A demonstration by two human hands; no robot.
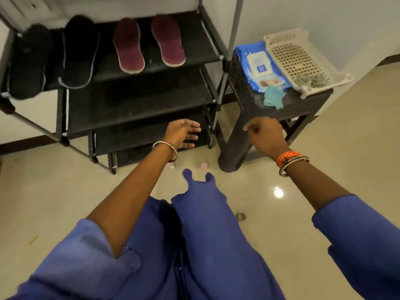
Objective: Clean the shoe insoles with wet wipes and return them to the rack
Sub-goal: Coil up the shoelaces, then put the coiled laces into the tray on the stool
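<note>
Four insoles lie on the upper visible shelf of the black shoe rack (207, 50): two maroon insoles (128, 45) side by side toward the right of the shelf, toes pointing away, and two black insoles (81, 50) to their left, the leftmost one hanging over the shelf's front edge. The shelves below them hold nothing that can be made out. Just beside the rack on the right stands a dark plastic stool (244, 105) serving as a worktop; on it lies a blue pack of wet wipes (257, 63) with its white flap lid facing up, and touching the pack's near end is a crumpled bluish wipe (273, 97). Next to the pack sits a cream perforated tray (279, 37), with two greyish wadded wipes (311, 80) resting at its near end. The left hand (184, 133) hovers in front of the rack's lower shelves, palm turned sideways, its fingers spread wide and holding nothing. The right hand (264, 131) hangs in front of the stool's near edge, back of the hand up, its fingers curled loosely inward; nothing shows in its grip. Both wrists carry bangles, the right one also orange thread, and blue sleeves cover the upper arms. Blue clothing fills the lower middle of the view, above a glossy beige tiled floor (324, 169).
</note>
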